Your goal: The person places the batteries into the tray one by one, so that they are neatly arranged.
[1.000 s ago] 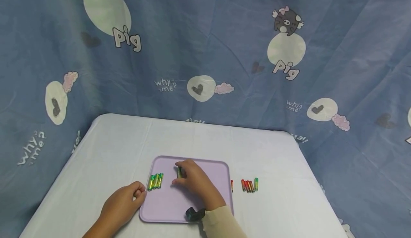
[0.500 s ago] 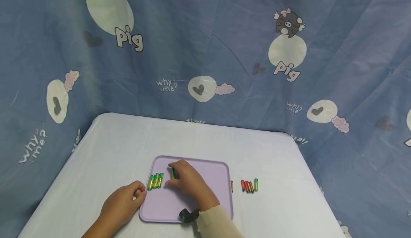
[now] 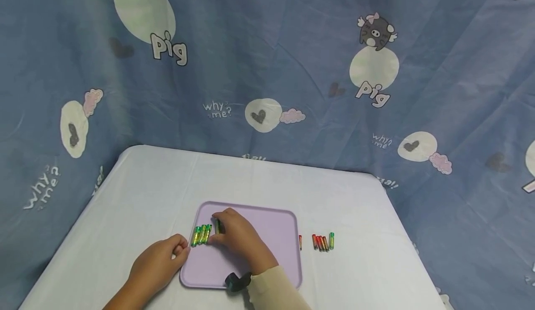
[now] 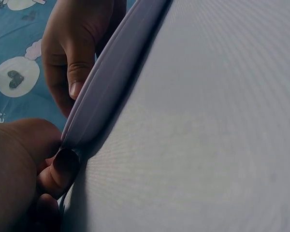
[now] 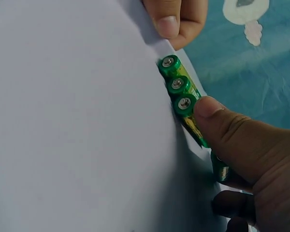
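My right hand (image 3: 239, 235) pinches a green battery (image 3: 218, 227) between thumb and fingers, low over the lilac tray (image 3: 267, 235). Just left of it, three green-and-gold batteries (image 3: 202, 234) lie side by side near the tray's left rim. The right wrist view shows their metal ends, with the thumb of my right hand (image 5: 251, 150) against the nearest one and the held battery (image 5: 221, 169) partly hidden under the thumb. At the tray's left edge, my left hand (image 3: 158, 262) grips the rim; in the left wrist view its thumb and curled finger close on the tray (image 4: 106, 82).
Right of the tray, several red batteries (image 3: 320, 243) and one green battery (image 3: 331, 240) lie on the white tablecloth (image 3: 359, 273). A single red battery (image 3: 300, 242) sits against the tray's right edge. A blue patterned curtain (image 3: 267, 59) hangs behind the table.
My right hand has slid left across the tray with the green battery, up close to the row of three. My left hand has kept its place at the rim.
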Available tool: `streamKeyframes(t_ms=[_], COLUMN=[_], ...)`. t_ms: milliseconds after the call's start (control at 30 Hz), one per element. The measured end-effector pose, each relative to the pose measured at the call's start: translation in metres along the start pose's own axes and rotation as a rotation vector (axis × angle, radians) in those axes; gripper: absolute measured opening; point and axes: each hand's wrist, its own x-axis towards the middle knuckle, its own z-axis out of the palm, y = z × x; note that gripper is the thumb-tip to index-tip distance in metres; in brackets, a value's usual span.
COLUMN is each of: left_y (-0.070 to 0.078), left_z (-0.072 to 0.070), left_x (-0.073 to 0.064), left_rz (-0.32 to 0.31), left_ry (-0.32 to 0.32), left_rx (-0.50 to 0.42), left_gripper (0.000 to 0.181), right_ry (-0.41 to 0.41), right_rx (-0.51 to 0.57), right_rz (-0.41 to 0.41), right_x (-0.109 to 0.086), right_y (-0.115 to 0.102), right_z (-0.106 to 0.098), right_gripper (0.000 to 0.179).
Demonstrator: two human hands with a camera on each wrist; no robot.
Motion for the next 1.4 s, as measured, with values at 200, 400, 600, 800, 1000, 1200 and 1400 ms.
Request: streamKeyframes(t_ms=[200, 400, 600, 800, 1000, 1200, 1400], left_y=[-0.0014, -0.0007, 0.0012, 0.0006, -0.0013, -0.0018, -0.0011], left_z=[0.0016, 0.0005, -0.0014, -0.0007, 0.0006, 0.0009, 0.0003], left_x=[0.0001, 0.0000, -0.0001, -0.0008, -0.0006, -0.0009, -0.0012], left_rz=[0.010, 0.001, 0.000, 0.001, 0.009, 0.018, 0.011], left_ry=[0.012, 0.004, -0.001, -0.002, 0.012, 0.015, 0.011], left_rx=[-0.008, -0.007, -0.006, -0.002, -0.005, -0.013, -0.017], left_gripper=[0.008, 0.008, 0.009, 0.010, 0.009, 0.009, 0.008], right_ry=[0.003, 0.000, -0.012, -0.032, -0.041, -0.055, -0.076], right_rx=[-0.015, -0.014, -0.001, 0.018, -0.002, -0.009, -0.005], right_rz=[-0.012, -0.012, -0.015, -0.009, -0.024, -0.034, -0.044], right_x=[0.0022, 0.0015, -0.0001, -0.0002, 0.0014, 0.0024, 0.0030], right_y=[-0.0021, -0.0006, -0.0013, -0.0035, -0.0054, -0.0064, -0.0074], right_z=[0.0030, 0.0040, 0.0022, 0.0014, -0.0002, 0.0010, 0.0016], right_gripper=[0.065, 0.067, 0.067, 0.068, 0.068, 0.068, 0.066])
